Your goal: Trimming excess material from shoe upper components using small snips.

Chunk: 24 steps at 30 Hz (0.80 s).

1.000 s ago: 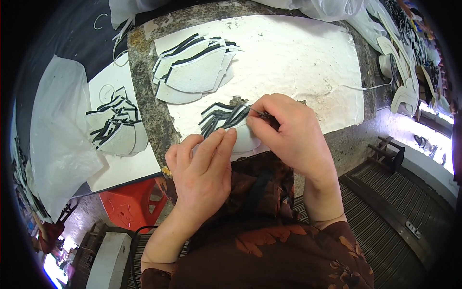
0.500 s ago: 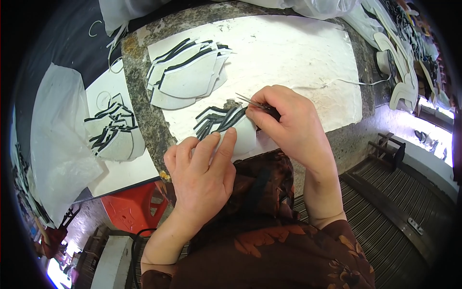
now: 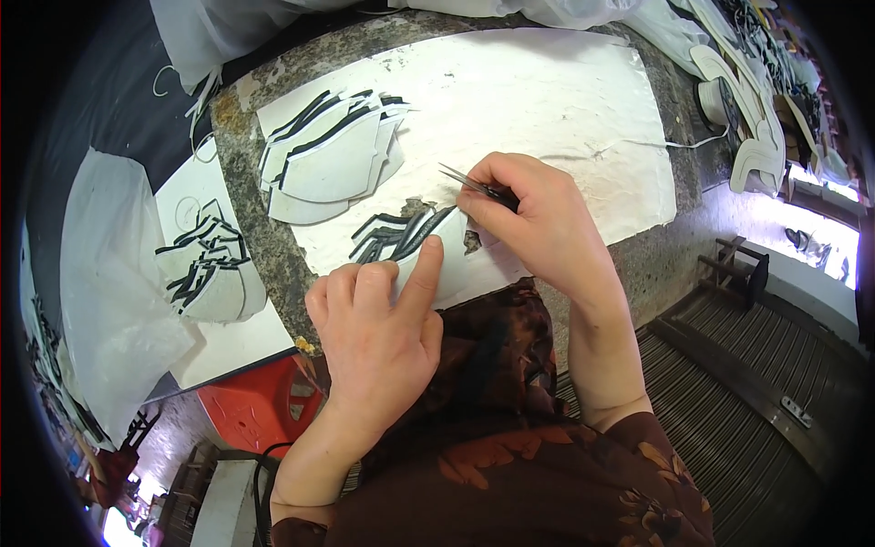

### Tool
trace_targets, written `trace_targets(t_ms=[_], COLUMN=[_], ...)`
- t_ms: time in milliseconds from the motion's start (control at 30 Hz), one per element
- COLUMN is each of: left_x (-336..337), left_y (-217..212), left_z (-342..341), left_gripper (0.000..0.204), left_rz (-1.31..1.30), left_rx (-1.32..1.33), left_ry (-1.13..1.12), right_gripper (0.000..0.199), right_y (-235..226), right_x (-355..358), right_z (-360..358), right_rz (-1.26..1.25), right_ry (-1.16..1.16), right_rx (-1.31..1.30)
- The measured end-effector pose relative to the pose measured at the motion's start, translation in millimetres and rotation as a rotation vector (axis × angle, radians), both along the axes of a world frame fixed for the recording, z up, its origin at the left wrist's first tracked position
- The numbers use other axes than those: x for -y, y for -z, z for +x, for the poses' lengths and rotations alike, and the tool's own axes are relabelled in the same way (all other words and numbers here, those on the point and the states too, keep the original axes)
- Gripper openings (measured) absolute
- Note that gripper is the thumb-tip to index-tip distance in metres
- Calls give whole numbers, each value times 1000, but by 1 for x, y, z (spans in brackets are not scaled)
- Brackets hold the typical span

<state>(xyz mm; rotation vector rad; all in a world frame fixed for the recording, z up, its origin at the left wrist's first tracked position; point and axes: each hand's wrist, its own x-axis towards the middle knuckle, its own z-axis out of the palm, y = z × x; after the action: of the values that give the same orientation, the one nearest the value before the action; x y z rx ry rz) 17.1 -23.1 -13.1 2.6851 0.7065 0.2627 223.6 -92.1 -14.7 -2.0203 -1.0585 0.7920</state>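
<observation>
Edge work, apparently

Left hand [image 3: 378, 319], spread, presses black-edged pieces [image 3: 415, 239]; at their right end, right hand [image 3: 538, 221] clamps a pointed tool [image 3: 500, 194]; steadiness seems needed next.

I saw a red plastic stool [image 3: 246, 410] at eight o'clock, near the speckled surface [image 3: 241, 173]; dark ribbed slats [image 3: 702, 401] spread toward four, and bright light [image 3: 831, 239] glared at three.
</observation>
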Motion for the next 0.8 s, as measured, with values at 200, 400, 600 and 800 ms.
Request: trace_targets(t_ms=[200,400,600,800], left_x=[1,3,4,9], left_y=[0,1,8,19], left_z=[1,1,-2,-7], left_gripper=[61,61,61,60], left_rz=[-8,11,-2,-80], left_rx=[-6,14,73,206], left_ry=[-8,-15,-22,-139], right_gripper=[18,20,23,23], right_y=[3,4,7,-7], right_x=[0,-2,2,13], right_z=[0,-8,-6,5], right_rz=[-41,-111,-74,-36], right_ry=[34,15,-6,57], right_rx=[-52,84,63,-479])
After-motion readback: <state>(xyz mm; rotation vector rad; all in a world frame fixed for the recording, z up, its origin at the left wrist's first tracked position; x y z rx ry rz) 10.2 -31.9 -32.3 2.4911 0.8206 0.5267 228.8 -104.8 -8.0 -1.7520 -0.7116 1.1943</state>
